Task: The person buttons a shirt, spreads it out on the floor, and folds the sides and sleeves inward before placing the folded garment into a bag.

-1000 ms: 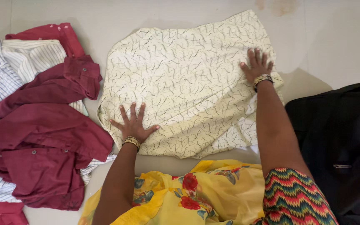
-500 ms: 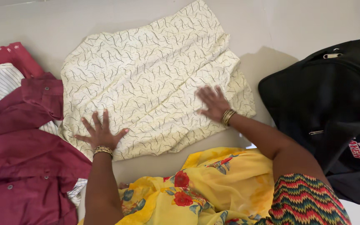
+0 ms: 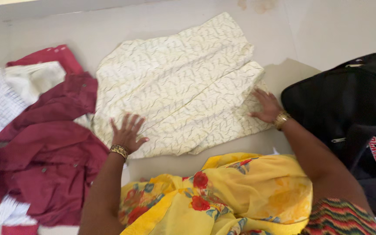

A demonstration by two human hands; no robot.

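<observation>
Far left, a heap of clothes sits on the pale floor: a white striped shirt lies half buried under a maroon buttoned shirt, which sprawls across the pile and reaches right up to the edge of the cream cloth. More maroon fabric peeks out at the top of the heap.

Moving in, the left hand is down flat, fingers spread wide, palm pressing on the near left corner of the cream patterned cloth. It grips nothing. Gold bangles ring the wrist just behind it.

The cream cloth itself lies spread on the floor in the middle, covered in thin dark squiggles, with soft ridges running across it and its right side doubled over in a fold.

Over to the right hand: open too, fingers splayed, resting on the cloth's near right edge just under that fold, with a gold bangle at the wrist.

Nearest the camera, the person's yellow flowered garment fills the bottom of the view, just short of the cloth's near edge.

Far right, a black bag stands just beside the right forearm, a small metal zip pull showing on its side.
</observation>
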